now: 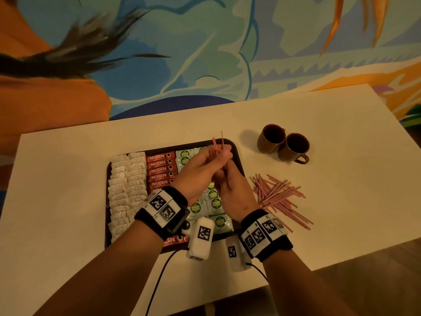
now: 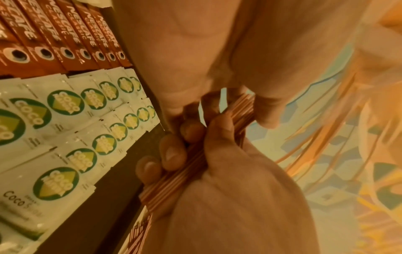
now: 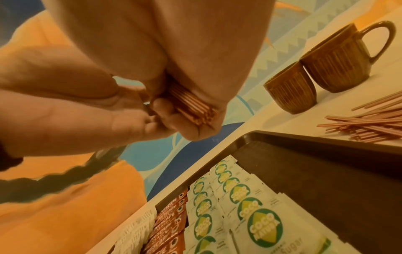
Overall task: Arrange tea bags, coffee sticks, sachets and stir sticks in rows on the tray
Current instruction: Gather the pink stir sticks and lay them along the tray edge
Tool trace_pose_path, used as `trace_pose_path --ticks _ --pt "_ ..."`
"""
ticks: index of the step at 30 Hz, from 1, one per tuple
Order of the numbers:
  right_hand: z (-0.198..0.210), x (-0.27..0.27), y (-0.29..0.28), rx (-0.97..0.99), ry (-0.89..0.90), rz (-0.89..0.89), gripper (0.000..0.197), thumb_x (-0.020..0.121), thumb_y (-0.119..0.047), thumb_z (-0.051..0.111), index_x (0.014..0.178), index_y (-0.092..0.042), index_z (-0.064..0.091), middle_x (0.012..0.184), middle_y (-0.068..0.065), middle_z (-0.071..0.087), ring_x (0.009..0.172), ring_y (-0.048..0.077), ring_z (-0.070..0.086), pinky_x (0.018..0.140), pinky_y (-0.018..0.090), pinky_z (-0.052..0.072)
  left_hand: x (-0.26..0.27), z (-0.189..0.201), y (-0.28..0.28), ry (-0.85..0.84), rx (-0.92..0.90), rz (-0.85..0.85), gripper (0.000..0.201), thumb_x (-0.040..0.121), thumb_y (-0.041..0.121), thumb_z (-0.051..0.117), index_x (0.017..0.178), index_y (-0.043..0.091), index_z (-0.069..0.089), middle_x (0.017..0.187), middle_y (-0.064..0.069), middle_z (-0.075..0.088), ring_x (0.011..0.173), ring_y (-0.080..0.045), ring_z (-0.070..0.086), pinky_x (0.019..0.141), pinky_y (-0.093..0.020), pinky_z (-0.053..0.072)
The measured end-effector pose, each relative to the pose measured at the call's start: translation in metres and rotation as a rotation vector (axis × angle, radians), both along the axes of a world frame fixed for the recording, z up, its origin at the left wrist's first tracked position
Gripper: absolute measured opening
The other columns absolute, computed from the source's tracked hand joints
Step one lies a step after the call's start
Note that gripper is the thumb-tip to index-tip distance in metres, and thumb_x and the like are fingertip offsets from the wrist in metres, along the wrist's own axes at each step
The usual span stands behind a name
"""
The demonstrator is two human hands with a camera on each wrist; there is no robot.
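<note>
Both hands hold one bundle of red-striped stir sticks (image 1: 216, 148) upright over the right side of the dark tray (image 1: 164, 148). My left hand (image 1: 222, 155) grips the bundle's upper part and my right hand (image 1: 224, 177) grips it lower down. In the left wrist view the bundle (image 2: 195, 168) runs through curled fingers (image 2: 174, 153). The right wrist view shows the sticks' ends (image 3: 191, 106) between both hands. Tea bags (image 1: 127, 190), Nescafe coffee sticks (image 1: 160, 171) and Coco sachets (image 1: 214, 206) lie in rows on the tray.
A loose pile of stir sticks (image 1: 278, 197) lies on the white table right of the tray. Two brown mugs (image 1: 271, 137) (image 1: 295, 147) stand beyond it. A bare strip of tray (image 3: 326, 171) runs right of the sachets. The table's near edge is close to my wrists.
</note>
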State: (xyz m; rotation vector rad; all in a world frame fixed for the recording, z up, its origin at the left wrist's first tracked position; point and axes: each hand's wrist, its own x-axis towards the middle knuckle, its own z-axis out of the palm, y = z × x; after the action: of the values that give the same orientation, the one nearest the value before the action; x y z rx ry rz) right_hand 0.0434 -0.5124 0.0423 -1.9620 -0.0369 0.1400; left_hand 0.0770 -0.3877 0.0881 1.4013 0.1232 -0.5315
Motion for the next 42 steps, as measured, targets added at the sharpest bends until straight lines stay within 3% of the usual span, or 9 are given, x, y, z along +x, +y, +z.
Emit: trace_pose_path --ticks 3,9,14,19,23,31,35,38,42 --pt "0.002 0.0 0.003 -0.017 0.025 0.017 0.034 0.107 -0.019 0.046 0.141 -0.021 0.046 0.107 -0.008 0.068 0.09 -0.003 0.066 0.074 0.016 0.053 0.002 -0.007 0.001 -0.094 0.063 0.032 0.023 0.101 0.03 0.059 0.117 0.017 0.068 0.118 0.002 0.074 0.118 -0.016 0.065 0.111 -0.052 0.045" --pt "0.003 -0.002 0.005 0.069 0.097 0.01 0.033 0.107 -0.023 0.05 0.14 -0.025 0.052 0.111 -0.008 0.07 0.098 -0.001 0.067 0.084 0.019 0.056 -0.001 -0.016 0.006 -0.077 0.058 -0.003 0.025 0.105 0.018 0.051 0.117 -0.003 0.058 0.117 0.0 0.075 0.113 -0.017 0.068 0.108 -0.045 0.047" --pt "-0.003 -0.002 0.009 0.156 0.151 -0.036 0.012 0.104 -0.02 0.056 0.112 -0.025 0.063 0.079 -0.007 0.064 0.065 0.005 0.059 0.061 0.025 0.049 0.0 -0.017 0.008 -0.034 0.066 0.036 0.025 0.108 0.017 0.046 0.118 -0.004 0.056 0.115 -0.001 0.076 0.111 -0.017 0.07 0.099 -0.037 0.05" --pt "-0.007 0.005 0.009 0.382 0.33 -0.176 0.027 0.09 -0.015 0.07 0.117 -0.012 0.066 0.104 0.012 0.074 0.095 0.031 0.072 0.088 0.048 0.061 0.005 -0.019 0.009 -0.006 0.024 0.184 0.02 0.108 0.016 0.044 0.119 0.003 0.055 0.104 -0.011 0.077 0.101 -0.024 0.074 0.1 -0.049 0.054" --pt "-0.007 0.004 0.004 0.664 0.58 -0.298 0.029 0.088 -0.009 0.066 0.114 0.002 0.065 0.107 0.022 0.072 0.104 0.041 0.069 0.099 0.056 0.055 0.011 -0.018 0.012 -0.083 0.02 0.238 0.018 0.109 0.01 0.038 0.117 0.002 0.052 0.096 -0.013 0.072 0.105 -0.02 0.073 0.103 -0.042 0.053" --pt "0.007 0.012 0.018 0.867 0.664 -0.219 0.041 0.089 -0.003 0.046 0.126 0.003 0.063 0.12 0.025 0.068 0.111 0.039 0.066 0.099 0.056 0.053 0.004 -0.02 0.01 -0.202 0.161 0.101 0.015 0.108 0.007 0.039 0.116 0.004 0.052 0.099 -0.015 0.071 0.099 -0.015 0.073 0.094 -0.035 0.056" --pt "0.01 0.015 0.019 0.892 0.694 -0.23 0.049 0.085 -0.001 0.044 0.129 -0.01 0.065 0.126 0.02 0.066 0.113 0.034 0.064 0.088 0.05 0.057 0.004 -0.024 0.012 -0.16 0.179 0.045 0.015 0.108 0.01 0.04 0.114 0.012 0.053 0.099 -0.009 0.071 0.1 -0.018 0.073 0.099 -0.045 0.055" --pt "0.008 0.014 0.015 0.842 0.709 -0.284 0.032 0.088 -0.009 0.05 0.116 -0.007 0.067 0.114 0.02 0.062 0.104 0.033 0.062 0.095 0.056 0.055 0.003 -0.024 0.013 -0.182 0.132 0.089 0.015 0.107 0.007 0.039 0.112 0.01 0.053 0.089 -0.006 0.064 0.1 -0.027 0.071 0.097 -0.047 0.056" --pt "0.011 0.011 0.014 0.805 0.773 -0.355 0.039 0.094 -0.033 0.063 0.12 -0.004 0.063 0.116 0.024 0.057 0.1 0.038 0.064 0.09 0.055 0.058 0.002 -0.019 0.014 -0.252 0.138 0.112 0.016 0.108 0.006 0.037 0.115 0.007 0.051 0.092 -0.007 0.066 0.099 -0.017 0.073 0.094 -0.034 0.056"
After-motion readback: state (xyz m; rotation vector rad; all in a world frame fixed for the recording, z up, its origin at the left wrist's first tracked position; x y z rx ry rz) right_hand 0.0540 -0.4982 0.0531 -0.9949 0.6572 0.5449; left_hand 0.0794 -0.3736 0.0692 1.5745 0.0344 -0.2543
